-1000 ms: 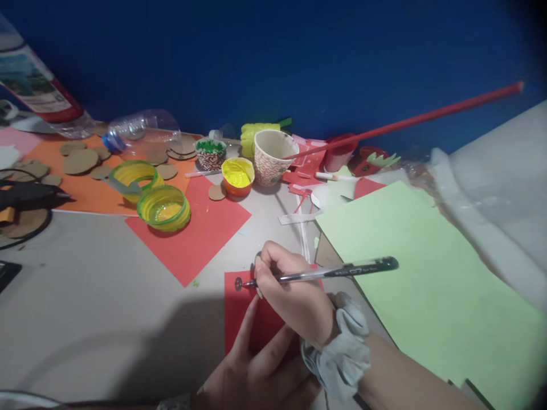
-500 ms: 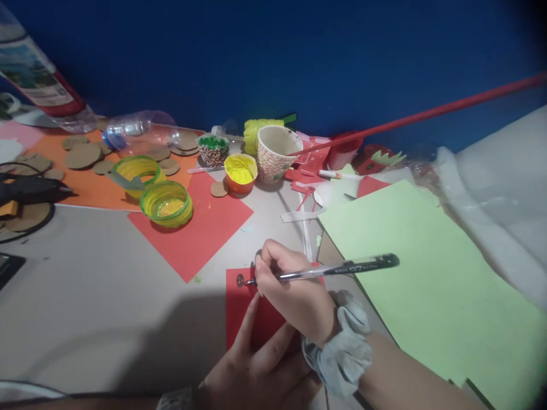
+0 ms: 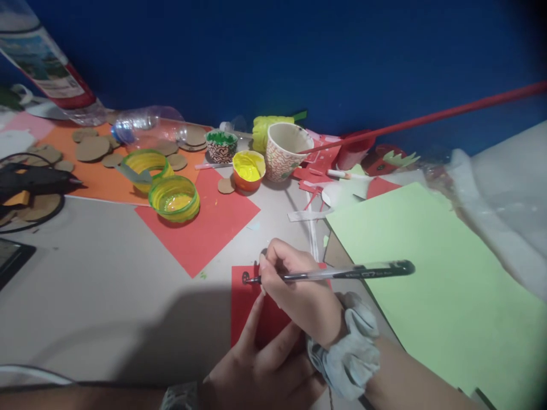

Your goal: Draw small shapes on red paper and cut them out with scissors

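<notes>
My right hand (image 3: 299, 287) grips a black gel pen (image 3: 350, 272), its tip touching a red sheet of paper (image 3: 241, 304) near the upper left corner. A small dark round mark (image 3: 245, 278) shows right at the tip. Fingers spread, my left hand (image 3: 265, 364) lies flat on the lower part of that sheet. A pale scrunchie (image 3: 352, 347) circles my right wrist. Beyond the hands, a second red sheet (image 3: 213, 228) lies turned on the table, with a yellow-green striped ring (image 3: 174, 199) on its left part. My hands hide much of the first sheet.
A patterned paper cup (image 3: 282, 154) holds a long red stick (image 3: 419, 117). Beside it stand small cups of yellow paint (image 3: 248, 171) and green paint (image 3: 221, 147). A light green sheet (image 3: 436, 273) covers the right. A black glue gun (image 3: 36, 179) lies among cardboard discs at left.
The whole view has shifted slightly, so things sit a little farther right. The pen stays at the dark mark, its shaft tilted a little differently. My left hand still rests on the sheet.
</notes>
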